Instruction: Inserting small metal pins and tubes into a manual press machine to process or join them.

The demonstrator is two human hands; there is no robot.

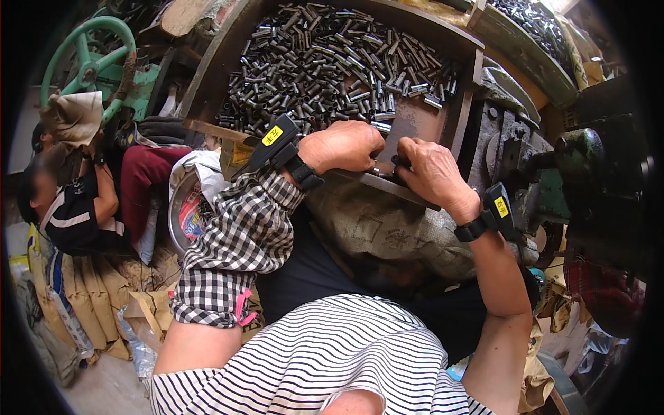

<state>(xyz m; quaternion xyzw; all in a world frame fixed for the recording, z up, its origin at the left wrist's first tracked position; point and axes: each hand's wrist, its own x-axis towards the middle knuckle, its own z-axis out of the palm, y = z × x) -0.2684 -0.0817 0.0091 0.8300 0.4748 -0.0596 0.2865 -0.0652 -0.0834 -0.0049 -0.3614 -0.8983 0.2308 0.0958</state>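
My left hand (344, 146) is closed at the front edge of a wooden tray (477, 62), its fingers curled under. Beside it, my right hand (432, 171) is closed too, thumb and fingers pressed together near a small dark piece. Between the hands, a short shiny metal tube (377, 171) shows at the tray's front edge. What either hand grips is mostly hidden by the fingers. Just beyond them, a heap of short metal tubes (297, 72) fills much of the tray, some dark and some bright.
A dark, greasy machine (581, 155) stands close at the right. Sacking (394, 221) hangs below the tray. A metal basin (178, 218) sits at the left, near a person (83, 200) working by a green handwheel (88, 66). More metal parts (529, 24) lie in a far-right bin.
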